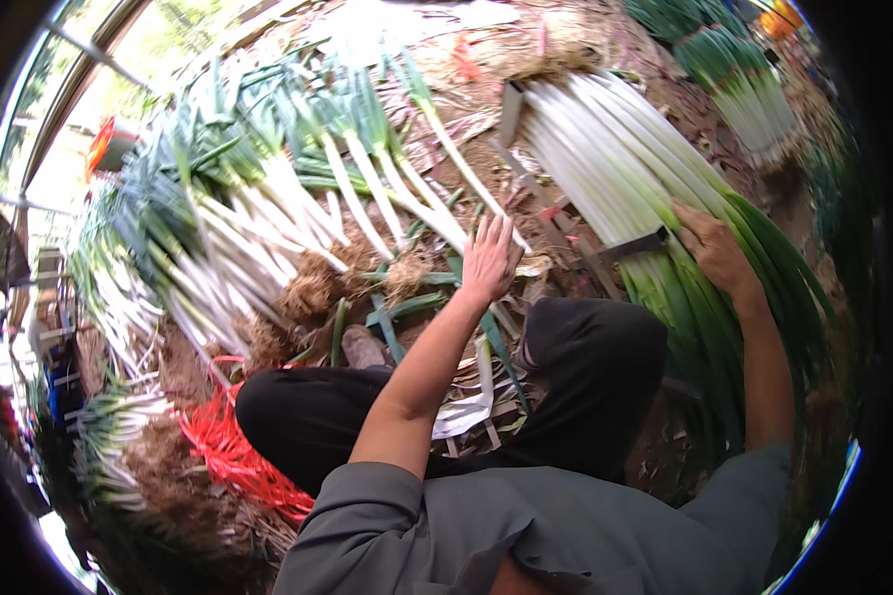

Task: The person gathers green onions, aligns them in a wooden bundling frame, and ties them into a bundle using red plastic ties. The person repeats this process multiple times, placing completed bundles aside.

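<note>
Long green onions with white stalks [603, 149] lie side by side in a low frame with metal end pieces, roots at the top and green leaves towards me. My right hand [711, 249] rests on their upper green part, fingers loosely spread, beside the dark metal bracket [636, 244]. My left hand [490, 256] reaches over the lower ends of a few loose stalks [465, 175]; its fingers are extended, and whether they touch a stalk is unclear. Left of it, a large heap of green onions [268, 201] lies on the ground with roots towards me.
Red plastic ties [242, 454] lie beside my left knee. Cut leaves and pale scraps [465, 413] litter the ground between my legs. Tied green onion bundles [744, 89] lie at the upper right. A red and grey bucket [111, 145] stands beyond the heap.
</note>
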{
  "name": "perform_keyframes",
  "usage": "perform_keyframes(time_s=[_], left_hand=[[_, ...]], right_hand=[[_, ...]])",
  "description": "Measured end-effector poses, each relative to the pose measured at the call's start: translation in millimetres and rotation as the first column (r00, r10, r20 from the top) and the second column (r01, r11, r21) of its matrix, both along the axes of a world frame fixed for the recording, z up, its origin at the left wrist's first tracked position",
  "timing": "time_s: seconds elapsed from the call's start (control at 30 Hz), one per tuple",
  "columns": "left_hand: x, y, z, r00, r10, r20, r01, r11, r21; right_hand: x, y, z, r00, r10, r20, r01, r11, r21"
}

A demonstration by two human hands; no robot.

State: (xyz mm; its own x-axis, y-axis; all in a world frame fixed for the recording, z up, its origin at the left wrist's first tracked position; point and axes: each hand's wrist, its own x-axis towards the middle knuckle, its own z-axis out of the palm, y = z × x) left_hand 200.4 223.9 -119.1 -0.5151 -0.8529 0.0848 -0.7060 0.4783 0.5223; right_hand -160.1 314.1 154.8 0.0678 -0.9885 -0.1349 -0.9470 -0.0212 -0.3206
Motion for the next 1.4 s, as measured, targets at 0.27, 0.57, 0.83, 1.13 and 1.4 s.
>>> perform_keyframes(time_s=[0.27,0.57,0.83,1.13,1.4], left_hand=[[134,72,-79,0.761,0.597,0.256,-0.591,0.473,0.653],[199,-20,-28,0.39,0.918,0.071,-0.789,0.294,0.54],[324,-109,32,0.427,0.854,0.296,-0.87,0.299,0.392],[558,-130,57,0.369,0.573,0.732,-0.895,0.431,0.113],[578,-59,-13,0.263,0.714,0.649,-0.951,0.307,0.048]], right_hand=[[190,30,58,0.968,0.197,0.158,-0.166,0.968,-0.188],[228,31,54,0.957,0.141,0.254,-0.132,0.99,-0.054],[236,21,55,0.965,0.065,0.255,-0.082,0.995,0.056],[236,15,49,0.96,-0.006,0.28,-0.019,0.996,0.084],[238,14,50,0.971,-0.067,0.227,0.04,0.992,0.122]])
